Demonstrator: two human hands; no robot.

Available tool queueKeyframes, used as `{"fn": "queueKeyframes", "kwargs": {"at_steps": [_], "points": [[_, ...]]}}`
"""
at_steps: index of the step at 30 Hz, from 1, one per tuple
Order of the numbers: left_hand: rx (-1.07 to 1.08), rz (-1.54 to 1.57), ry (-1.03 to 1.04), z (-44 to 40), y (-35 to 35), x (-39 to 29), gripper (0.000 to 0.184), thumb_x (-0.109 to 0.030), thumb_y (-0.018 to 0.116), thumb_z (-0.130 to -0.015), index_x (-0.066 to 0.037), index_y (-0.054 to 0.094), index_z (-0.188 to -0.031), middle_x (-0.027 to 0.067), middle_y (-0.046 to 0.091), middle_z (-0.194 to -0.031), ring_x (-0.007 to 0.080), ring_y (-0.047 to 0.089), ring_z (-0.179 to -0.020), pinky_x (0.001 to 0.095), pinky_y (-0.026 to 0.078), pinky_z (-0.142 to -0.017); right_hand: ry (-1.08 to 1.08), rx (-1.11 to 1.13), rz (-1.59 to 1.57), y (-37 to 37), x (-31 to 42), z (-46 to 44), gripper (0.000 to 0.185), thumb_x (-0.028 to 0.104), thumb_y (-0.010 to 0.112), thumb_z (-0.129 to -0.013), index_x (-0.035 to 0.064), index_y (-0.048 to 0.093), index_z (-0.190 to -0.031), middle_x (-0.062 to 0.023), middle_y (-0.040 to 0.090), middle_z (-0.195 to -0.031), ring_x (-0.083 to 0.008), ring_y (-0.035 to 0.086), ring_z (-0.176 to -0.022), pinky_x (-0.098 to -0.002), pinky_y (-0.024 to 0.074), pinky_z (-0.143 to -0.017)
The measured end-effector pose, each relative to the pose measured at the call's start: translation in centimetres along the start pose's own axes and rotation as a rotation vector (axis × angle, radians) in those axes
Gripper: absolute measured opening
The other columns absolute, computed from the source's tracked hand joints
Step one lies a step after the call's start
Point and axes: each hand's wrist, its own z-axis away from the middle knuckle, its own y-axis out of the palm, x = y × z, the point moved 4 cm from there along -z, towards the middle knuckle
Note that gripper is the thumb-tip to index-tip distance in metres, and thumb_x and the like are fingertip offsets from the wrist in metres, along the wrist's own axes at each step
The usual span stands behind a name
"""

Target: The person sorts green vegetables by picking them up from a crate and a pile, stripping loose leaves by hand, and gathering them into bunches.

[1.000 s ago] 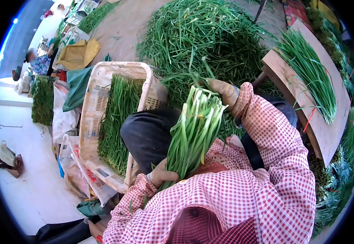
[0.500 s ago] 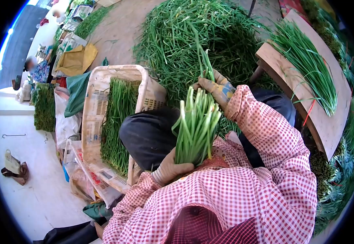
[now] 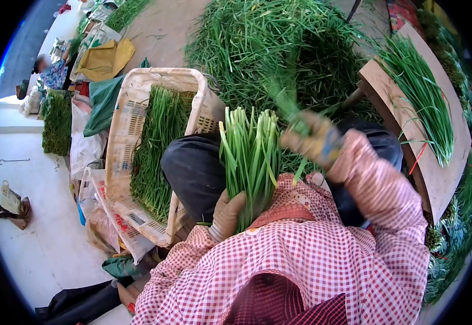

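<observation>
Gloved and closed, my left hand (image 3: 228, 215) grips a bunch of garlic chives (image 3: 250, 154) against my front, with the pale cut ends pointing up. My right hand (image 3: 314, 140), in a stained glove, is just right of the bunch and smeared by motion. Some loose chive leaves (image 3: 285, 100) stick out of its closed fingers toward the far side, also blurred. Beyond my knees lies a large heap of loose green leaves (image 3: 246, 43).
To the left stands a plastic crate (image 3: 200, 97) with chives packed in it. A curved board (image 3: 450, 184) on the right carries more chives (image 3: 422, 97) and a red tie. Bags (image 3: 87, 141) stand left of the crate, and a person (image 3: 56, 73) is farther back.
My right hand has moved down and slightly right with leaves in it, away from the bunch's top. The bunch in my left hand has shifted left and stands more upright.
</observation>
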Motion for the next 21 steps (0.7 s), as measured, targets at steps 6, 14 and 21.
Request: {"fn": "queueKeyframes", "kwargs": {"at_steps": [6, 14, 21], "points": [[-0.064, -0.073, 0.137, 0.5, -0.2, 0.2, 0.038, -0.007, 0.060, -0.085, -0.003, 0.054, -0.122, 0.0077, 0.061, -0.114, 0.0176, 0.058, -0.101, 0.0330, 0.047, -0.089, -0.161, -0.186, 0.217, 3.8, -6.9, 0.1, 0.066, 0.043, 0.073, -0.078, -0.0046, 0.048, -0.117, -0.0163, 0.056, -0.110, -0.0229, 0.060, -0.091, -0.0349, 0.0511, -0.076], [-0.037, -0.046, 0.136, 0.3, -0.9, 0.7, 0.039, -0.007, 0.061, -0.085, -0.003, 0.055, -0.123, 0.0074, 0.061, -0.114, 0.0165, 0.058, -0.102, 0.0329, 0.047, -0.090, 0.217, 0.004, 0.250, -1.4, 1.4, -0.7, 0.028, 0.011, 0.050, -0.092, -0.0039, 0.050, -0.116, -0.0128, 0.056, -0.094, -0.0154, 0.054, -0.064, -0.0237, 0.0473, -0.053], [0.031, -0.104, 0.152, 0.5, 0.3, 0.9, 0.042, -0.006, 0.061, -0.086, -0.002, 0.051, -0.127, 0.0085, 0.060, -0.117, 0.0174, 0.057, -0.104, 0.0337, 0.046, -0.092, -0.139, -0.120, -0.396, -0.6, 4.8, 0.1, 0.018, 0.015, 0.057, -0.091, 0.0056, 0.059, -0.106, -0.0063, 0.062, -0.087, -0.0146, 0.063, -0.076, -0.0215, 0.0470, -0.047]]}}
